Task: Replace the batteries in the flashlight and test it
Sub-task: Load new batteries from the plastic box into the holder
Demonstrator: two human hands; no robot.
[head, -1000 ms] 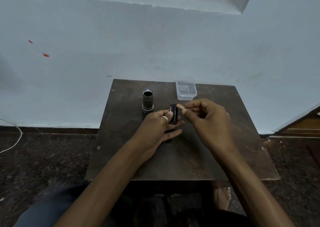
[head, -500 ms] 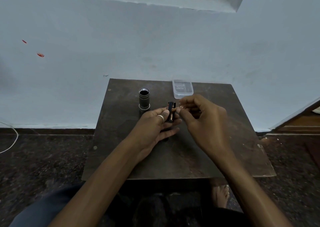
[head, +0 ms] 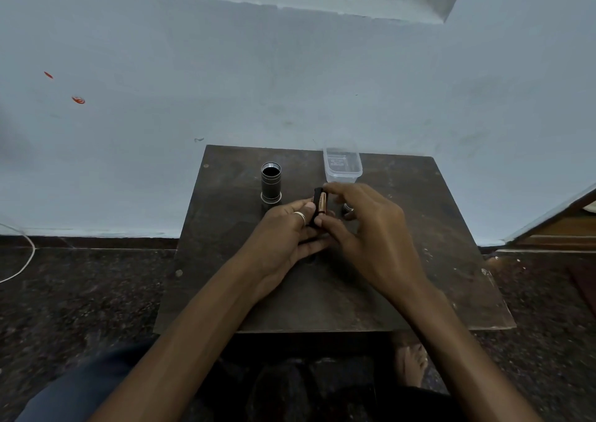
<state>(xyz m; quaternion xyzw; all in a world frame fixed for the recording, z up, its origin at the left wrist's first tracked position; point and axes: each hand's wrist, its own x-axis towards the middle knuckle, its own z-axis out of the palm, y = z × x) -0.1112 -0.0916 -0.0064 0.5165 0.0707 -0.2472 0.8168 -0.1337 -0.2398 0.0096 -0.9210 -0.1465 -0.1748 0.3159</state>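
The flashlight body [head: 271, 183], a dark open tube with silver rims, stands upright on the dark wooden table [head: 419, 260] at the back left. My left hand [head: 283, 231] holds a black battery holder [head: 315, 207] upright over the table's middle. My right hand [head: 364, 228] pinches a copper-and-black battery [head: 322, 203] against the holder's right side, forefinger on its top and thumb at its base. A small dark cap [head: 348, 208] lies on the table behind my right hand, partly hidden.
A clear plastic box [head: 342, 165] stands at the table's back edge, right of the flashlight body. A pale blue wall rises right behind the table. A white cable [head: 22, 260] lies on the dark floor at left. My foot [head: 411, 363] shows under the table's front edge.
My right hand has brought a copper battery against the holder and closed in on it. The left hand keeps the holder upright in about the same place.
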